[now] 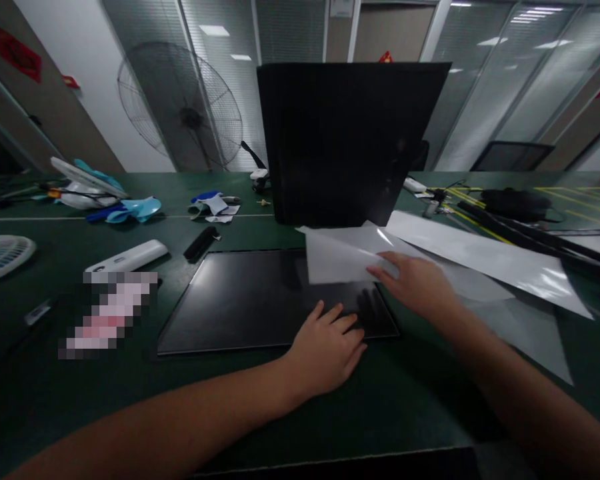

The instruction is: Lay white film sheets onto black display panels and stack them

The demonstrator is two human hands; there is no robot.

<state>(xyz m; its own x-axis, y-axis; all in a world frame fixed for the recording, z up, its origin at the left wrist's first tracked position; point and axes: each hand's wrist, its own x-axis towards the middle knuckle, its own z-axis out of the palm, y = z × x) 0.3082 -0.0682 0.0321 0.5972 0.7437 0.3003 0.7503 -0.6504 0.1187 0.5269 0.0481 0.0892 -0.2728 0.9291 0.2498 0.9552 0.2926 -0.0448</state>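
Observation:
A flat black screen panel [230, 307] lies on the green table in front of me. My left hand [329, 347] rests with spread fingers on the panel's near edge, toward its right side. Above the panel's right part, my right hand [415, 283] pinches a thin translucent sheet [335, 257] between thumb and fingers. The sheet is lifted and curls at its left end, covering the panel's far right corner. More sheets lie to the right: a glossy white one [485, 257] and a clear one [535, 333].
A large black panel [350, 143] stands upright behind the flat one. Left are a white handheld device [127, 259], a black folding-type object [201, 244], a pixelated item [110, 313] and blue cloths [135, 210]. Black cables [520, 233] lie right; a fan [190, 117] stands beyond.

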